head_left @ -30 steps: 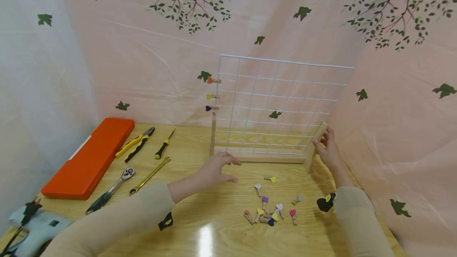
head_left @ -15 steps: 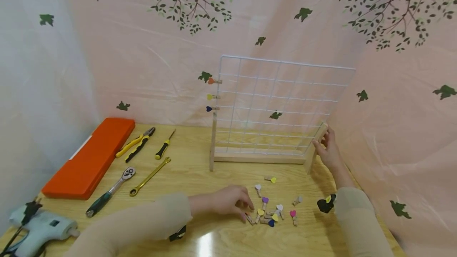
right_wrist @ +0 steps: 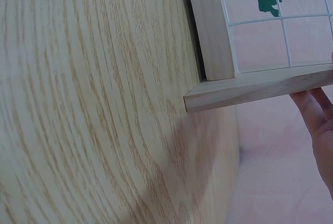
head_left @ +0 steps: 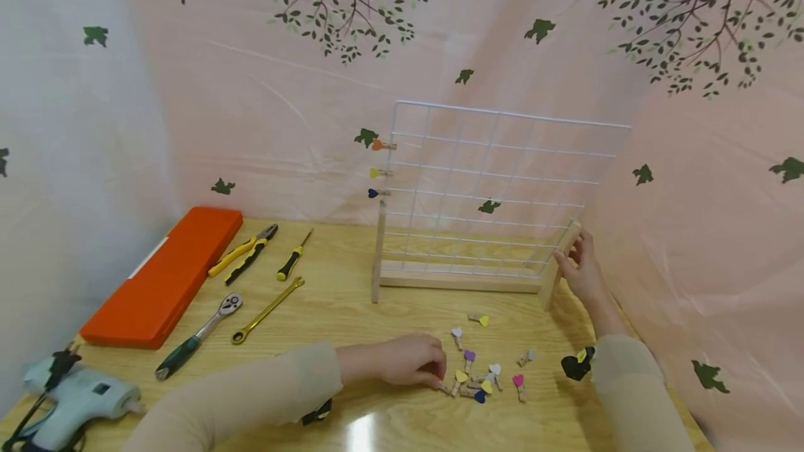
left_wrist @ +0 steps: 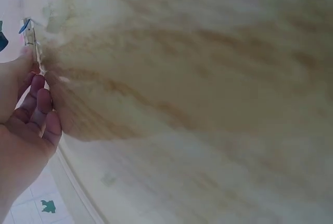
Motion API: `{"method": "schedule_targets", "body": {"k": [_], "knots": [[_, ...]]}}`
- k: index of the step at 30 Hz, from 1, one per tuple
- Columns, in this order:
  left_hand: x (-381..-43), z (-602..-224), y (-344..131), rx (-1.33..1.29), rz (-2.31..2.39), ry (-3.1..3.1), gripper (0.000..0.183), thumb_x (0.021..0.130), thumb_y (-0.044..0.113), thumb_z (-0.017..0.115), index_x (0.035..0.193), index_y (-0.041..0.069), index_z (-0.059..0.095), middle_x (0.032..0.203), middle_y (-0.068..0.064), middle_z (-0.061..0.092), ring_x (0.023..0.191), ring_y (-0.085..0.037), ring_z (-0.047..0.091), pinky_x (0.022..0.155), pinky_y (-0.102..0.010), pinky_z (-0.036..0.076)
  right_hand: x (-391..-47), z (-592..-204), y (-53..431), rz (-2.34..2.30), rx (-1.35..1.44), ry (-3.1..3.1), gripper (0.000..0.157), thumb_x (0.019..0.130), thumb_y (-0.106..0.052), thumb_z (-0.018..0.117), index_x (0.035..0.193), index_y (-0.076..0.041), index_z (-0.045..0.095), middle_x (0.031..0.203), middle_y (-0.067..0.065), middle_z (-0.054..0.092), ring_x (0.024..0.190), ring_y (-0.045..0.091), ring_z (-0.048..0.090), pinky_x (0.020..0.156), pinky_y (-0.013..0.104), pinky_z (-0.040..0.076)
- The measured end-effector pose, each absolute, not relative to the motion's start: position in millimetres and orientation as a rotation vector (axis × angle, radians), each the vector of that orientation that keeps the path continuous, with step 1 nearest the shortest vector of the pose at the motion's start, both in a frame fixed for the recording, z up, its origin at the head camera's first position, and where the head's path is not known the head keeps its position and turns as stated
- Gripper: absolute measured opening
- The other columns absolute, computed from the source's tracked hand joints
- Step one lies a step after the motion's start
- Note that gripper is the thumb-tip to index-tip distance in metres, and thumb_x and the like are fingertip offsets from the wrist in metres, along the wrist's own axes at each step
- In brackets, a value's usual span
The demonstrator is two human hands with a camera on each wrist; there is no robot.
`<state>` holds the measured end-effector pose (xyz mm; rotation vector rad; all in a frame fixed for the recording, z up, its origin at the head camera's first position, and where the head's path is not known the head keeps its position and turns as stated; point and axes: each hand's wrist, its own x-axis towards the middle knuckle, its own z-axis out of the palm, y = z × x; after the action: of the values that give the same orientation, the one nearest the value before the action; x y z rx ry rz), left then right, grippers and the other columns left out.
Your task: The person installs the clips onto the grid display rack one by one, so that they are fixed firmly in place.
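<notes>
A white wire grid (head_left: 496, 187) stands in a wooden stand (head_left: 458, 281) at the back of the table. Orange, yellow and blue heart clips (head_left: 377, 146) sit on its left edge. My right hand (head_left: 568, 257) grips the stand's right wooden foot (head_left: 555, 274). The right wrist view shows that foot (right_wrist: 255, 86) with my fingers (right_wrist: 317, 109) behind it. Several small wooden heart clips (head_left: 486, 375) lie loose in front of the stand. My left hand (head_left: 437, 377) is curled at the pile's left edge, pinching one clip (left_wrist: 32, 44) between thumb and fingers.
An orange case (head_left: 165, 276), pliers (head_left: 245, 254), a screwdriver (head_left: 290, 264), a ratchet (head_left: 197, 333) and a wrench (head_left: 266, 310) lie on the left half of the wooden table. A glue gun (head_left: 75, 396) sits at the front left corner. Pink curtains close in behind and to the right.
My left hand moved from the stand's base back toward me to the clip pile, and its fingers curled onto a clip. The right hand stayed on the stand's foot.
</notes>
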<state>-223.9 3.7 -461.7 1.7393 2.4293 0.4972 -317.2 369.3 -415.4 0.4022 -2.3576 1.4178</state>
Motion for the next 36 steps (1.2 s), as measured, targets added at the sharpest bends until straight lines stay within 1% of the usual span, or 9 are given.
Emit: {"method": "schedule_targets", "body": {"k": [5,11,16,19,24,27,29,31,36], "knots": [[-226,-459,1,1.558,0.714,2.355,0.008,0.087,0.023,0.058,0.086,0.015,0.055,0.077,0.011,0.052,0.067,0.003,0.044,0.06,-0.007,0.039,-316,-415,370,1.415,0.402,-2.357,0.067,0.09,-0.004,0.049,0.141,-0.02,0.008,0.133,0.028,0.027,0.092,-0.005,0.045,0.062,0.017,0.05],[-232,-454,-11,1.342,1.049,2.33,0.018,0.076,0.017,0.07,0.086,0.015,0.055,0.075,0.009,0.057,0.066,0.003,0.051,0.06,-0.012,0.046,-317,-413,370,1.431,0.416,-2.339,0.065,0.09,-0.007,0.048,0.141,-0.024,0.011,0.133,0.025,0.029,0.092,-0.002,0.046,0.061,0.017,0.05],[-232,-435,-22,1.189,1.296,2.208,0.015,0.072,0.005,0.071,0.078,0.01,0.059,0.075,0.002,0.061,0.069,-0.001,0.057,0.064,-0.017,0.05,-316,-414,372,1.386,0.379,-2.389,0.065,0.091,-0.013,0.049,0.14,-0.029,0.01,0.136,0.025,0.027,0.094,-0.001,0.045,0.063,0.017,0.05],[-234,-416,-29,1.116,1.416,2.15,0.011,0.072,0.001,0.07,0.077,0.008,0.063,0.078,-0.002,0.064,0.072,-0.005,0.06,0.067,-0.021,0.052,-316,-415,372,1.353,0.361,-2.422,0.066,0.091,-0.014,0.048,0.141,-0.03,0.008,0.137,0.025,0.025,0.095,-0.004,0.044,0.064,0.017,0.05],[-245,-377,-45,1.045,1.509,2.296,0.005,0.076,0.015,0.068,0.081,0.015,0.069,0.084,0.003,0.066,0.077,-0.01,0.062,0.068,-0.026,0.053,-317,-417,371,1.379,0.366,-2.396,0.066,0.091,-0.011,0.049,0.141,-0.029,0.01,0.136,0.025,0.026,0.095,-0.003,0.044,0.063,0.016,0.049],[-252,-349,-57,0.959,1.576,2.382,0.011,0.078,0.021,0.067,0.086,0.015,0.069,0.087,0.003,0.066,0.08,-0.017,0.063,0.068,-0.028,0.053,-317,-417,371,1.402,0.36,-2.377,0.066,0.09,-0.01,0.05,0.141,-0.029,0.011,0.135,0.027,0.027,0.094,-0.003,0.045,0.062,0.016,0.05],[-257,-330,-64,0.905,1.654,2.402,0.014,0.078,0.02,0.067,0.09,0.012,0.069,0.088,0.0,0.066,0.081,-0.02,0.063,0.07,-0.029,0.053,-317,-417,370,1.397,0.368,-2.387,0.065,0.091,-0.011,0.049,0.14,-0.029,0.011,0.136,0.027,0.026,0.094,-0.004,0.045,0.063,0.016,0.049],[-264,-310,-70,0.88,1.742,2.446,0.016,0.077,0.019,0.068,0.091,0.01,0.068,0.087,-0.003,0.067,0.079,-0.021,0.063,0.069,-0.027,0.053,-316,-417,370,1.402,0.376,-2.381,0.065,0.091,-0.011,0.049,0.141,-0.029,0.011,0.135,0.027,0.026,0.094,-0.003,0.045,0.063,0.016,0.05],[-283,-260,-83,0.878,2.033,2.562,0.021,0.075,0.013,0.07,0.093,0.004,0.066,0.088,-0.009,0.067,0.075,-0.014,0.064,0.07,-0.026,0.053,-317,-417,373,1.385,0.4,-2.382,0.065,0.091,-0.013,0.05,0.141,-0.028,0.011,0.134,0.027,0.027,0.095,-0.001,0.045,0.063,0.017,0.05]]}}
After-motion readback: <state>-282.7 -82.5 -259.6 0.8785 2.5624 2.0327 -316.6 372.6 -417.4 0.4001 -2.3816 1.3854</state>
